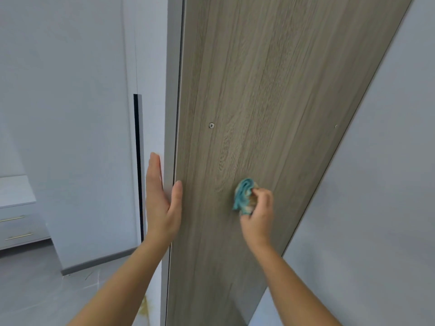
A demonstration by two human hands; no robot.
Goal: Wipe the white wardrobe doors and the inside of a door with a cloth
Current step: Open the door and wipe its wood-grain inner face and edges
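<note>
- The cloth [243, 192], blue and bunched into a wad, is right there on the inside of the open wardrobe door [259, 90], low on the wood-grain face and pressed against it.
- The right hand [257, 215] grips that wad, fingers curled tightly round it, knuckles towards the camera and the arm coming up from the bottom right.
- A little blur on the cloth and the fingers.
- Over to the left hand [162, 203]: it sits at the door's white front edge [173, 90], fingers straight and together, flat on the outer side, with the thumb laid along the wood side.
- So the edge runs between thumb and fingers, at about the same height as the cloth.
- Above the cloth, a small screw [211, 125] sits in the wood panel, well apart from both hands.
- To the left, a closed white wardrobe door [94, 114] with a long black handle strip [138, 161] running down its edge, just beside the left hand.
- Far left, pale drawers [16, 227] with thin gold handles stand on the grey floor [35, 290].
- To the right of the open door, a plain white surface [376, 208].
</note>
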